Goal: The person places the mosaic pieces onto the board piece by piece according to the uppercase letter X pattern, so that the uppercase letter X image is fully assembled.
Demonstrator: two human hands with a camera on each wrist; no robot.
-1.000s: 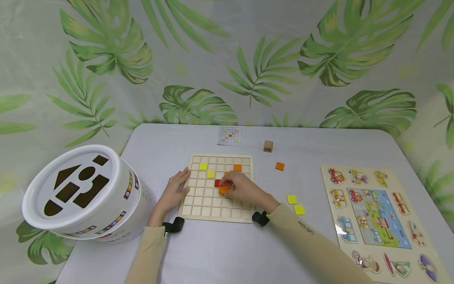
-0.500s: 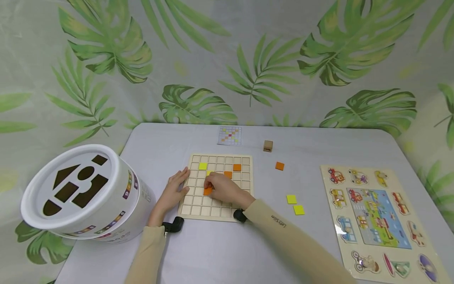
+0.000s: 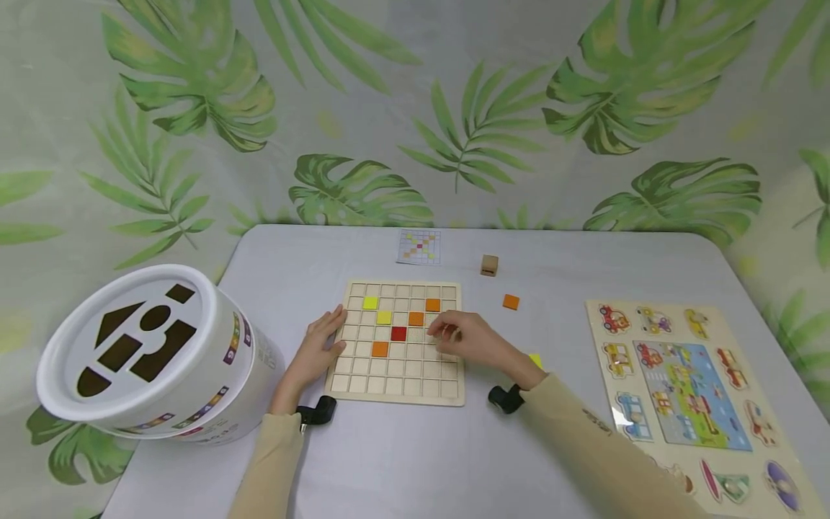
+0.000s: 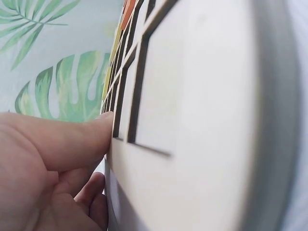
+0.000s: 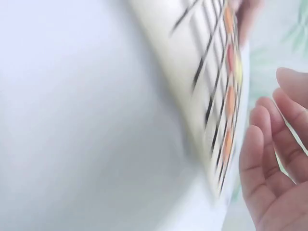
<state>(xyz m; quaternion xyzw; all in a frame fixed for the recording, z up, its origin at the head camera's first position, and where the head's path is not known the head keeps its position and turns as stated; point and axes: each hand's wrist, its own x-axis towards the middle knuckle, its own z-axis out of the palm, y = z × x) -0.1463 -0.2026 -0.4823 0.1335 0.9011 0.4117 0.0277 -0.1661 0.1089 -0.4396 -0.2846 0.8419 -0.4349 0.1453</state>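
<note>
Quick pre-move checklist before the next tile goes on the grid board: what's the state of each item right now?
1. Left hand steadies the grid board at its left edge: ok.
2. Right hand free of any tile: ok, its fingers look relaxed in the right wrist view.
3. Loose orange tile reachable on the table: ok.
4. Yellow tile in plain sight: not ok, partly hidden behind the right wrist.
5. Pattern card readable: cannot tell, too small.

Yellow, orange and red tiles dot the pale wooden grid board; the backdrop bears green leaves.
</note>
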